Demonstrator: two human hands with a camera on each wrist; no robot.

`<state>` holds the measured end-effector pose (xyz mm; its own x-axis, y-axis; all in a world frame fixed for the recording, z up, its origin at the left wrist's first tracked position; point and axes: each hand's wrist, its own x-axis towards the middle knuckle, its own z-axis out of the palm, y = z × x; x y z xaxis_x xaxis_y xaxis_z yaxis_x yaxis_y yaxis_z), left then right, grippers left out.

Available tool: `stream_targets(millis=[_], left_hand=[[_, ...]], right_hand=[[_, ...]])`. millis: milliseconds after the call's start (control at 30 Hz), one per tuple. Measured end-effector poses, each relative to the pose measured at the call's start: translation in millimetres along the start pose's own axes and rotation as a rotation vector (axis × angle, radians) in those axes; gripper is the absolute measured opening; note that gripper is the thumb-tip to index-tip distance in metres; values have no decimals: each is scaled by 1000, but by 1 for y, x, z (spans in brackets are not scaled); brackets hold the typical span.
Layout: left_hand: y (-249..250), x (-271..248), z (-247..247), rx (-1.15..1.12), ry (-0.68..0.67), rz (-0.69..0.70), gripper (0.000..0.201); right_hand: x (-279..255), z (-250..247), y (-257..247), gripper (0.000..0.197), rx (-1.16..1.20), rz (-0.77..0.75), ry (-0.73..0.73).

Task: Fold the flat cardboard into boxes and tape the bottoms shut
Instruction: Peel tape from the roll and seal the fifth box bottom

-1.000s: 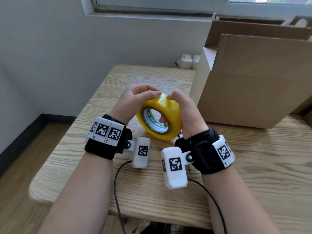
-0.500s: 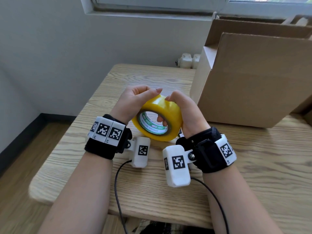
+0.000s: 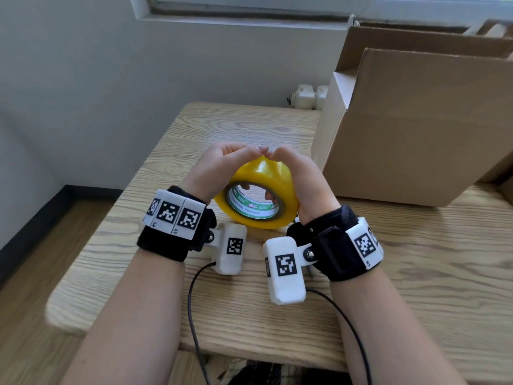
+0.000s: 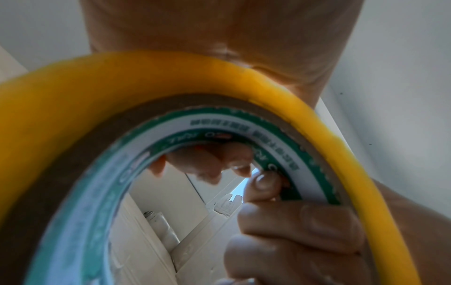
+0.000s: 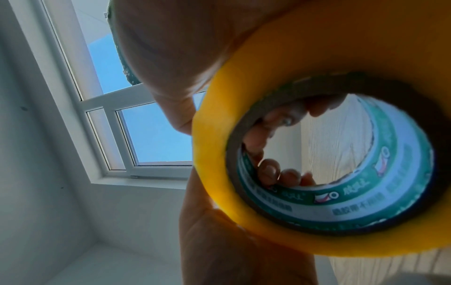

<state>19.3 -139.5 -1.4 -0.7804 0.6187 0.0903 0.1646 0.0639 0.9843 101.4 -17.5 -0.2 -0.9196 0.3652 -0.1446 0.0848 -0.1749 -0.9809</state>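
A yellow tape roll with a green and white core is held upright just above the wooden table at its middle. My left hand grips its left side and my right hand grips its right side. Fingers of both hands curl into the core. The two thumbs meet on top, where a bit of tape is lifted into a peak. The roll fills the left wrist view, with fingers inside the core. The right wrist view shows the roll from the side. A folded cardboard box stands at the right.
The box takes up the table's back right part, with more cardboard behind it against the window sill. A white fitting sits at the wall behind the table. The table's left edge drops to a wooden floor.
The roll has been turned and tilted a little in my hands. My thumbs have come together on its top and lifted the tape's edge into a small peak.
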Motion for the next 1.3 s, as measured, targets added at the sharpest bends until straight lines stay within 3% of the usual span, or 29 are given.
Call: stream_targets(millis=[167, 300, 500, 600, 667, 733, 800, 900, 1033, 1233, 1300], left_hand=[[-3, 2, 0, -53, 34, -13, 38], [-5, 6, -2, -171, 99, -55, 33], [-7, 12, -14, -570, 86, -184, 21], [-9, 13, -12, -388, 146, -140, 18], [-10, 13, -9, -305, 166, -128, 21], [-11, 13, -7, -329, 121, -137, 24], [-9, 12, -4, -334, 72, -160, 29], [-7, 12, -3, -341, 60, -170, 19], [-6, 11, -5, -365, 79, -174, 15], [-8, 12, -6, -337, 89, -142, 37], [-9, 12, -6, -338, 83, -141, 37]], right_hand=[[0, -3, 0, 18, 98, 18, -1], [0, -4, 0, 20, 107, -35, -13], [-3, -8, -5, 26, 264, -64, -94], [-6, -6, -3, 33, 254, -36, -86], [-7, -3, -1, 28, 174, -30, -55], [-8, -1, -1, 17, 140, -17, -23], [-6, -1, 1, 24, 118, -8, -12], [-3, -2, 3, 31, 121, -14, -9], [-4, -2, 3, 24, 154, -16, -6], [-4, -4, 1, 15, 197, -8, 36], [-4, -3, 1, 15, 204, -5, 34]])
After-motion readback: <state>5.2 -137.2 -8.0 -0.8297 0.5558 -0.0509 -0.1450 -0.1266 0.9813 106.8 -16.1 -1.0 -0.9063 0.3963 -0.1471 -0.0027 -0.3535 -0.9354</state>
